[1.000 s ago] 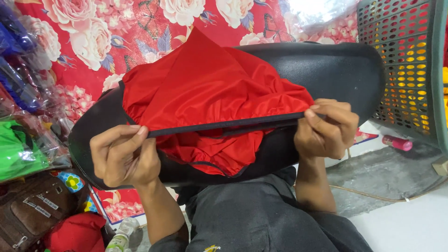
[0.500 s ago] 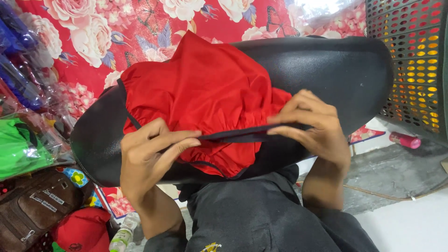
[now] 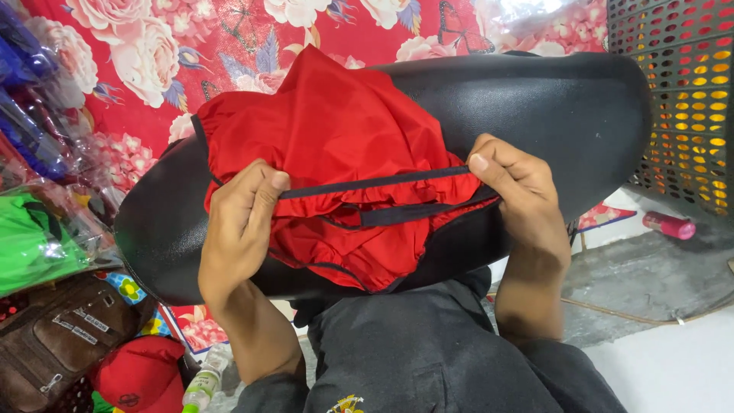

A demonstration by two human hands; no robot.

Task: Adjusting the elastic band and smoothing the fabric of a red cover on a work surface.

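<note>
A red garment [image 3: 336,130] with dark trim lies bunched on a black cushioned surface [image 3: 566,107] in front of me. My left hand [image 3: 241,222] grips the dark trim band at the garment's left side. My right hand [image 3: 512,180] pinches the same band at its right end, thumb on top. The band is stretched nearly straight between both hands. Red fabric folds hang below the band toward my lap, which is covered by dark grey cloth [image 3: 428,352].
A red flowered cloth [image 3: 153,46] hangs behind. A grey perforated basket [image 3: 680,92] stands at right, a pink bottle [image 3: 669,225] on the floor near it. At left are plastic-wrapped goods, a green item [image 3: 34,245], a brown bag [image 3: 53,344] and a red cap [image 3: 141,375].
My hands moved apart again after coming together, pulling the dark band straight. The garment has shifted up and left on the black surface.
</note>
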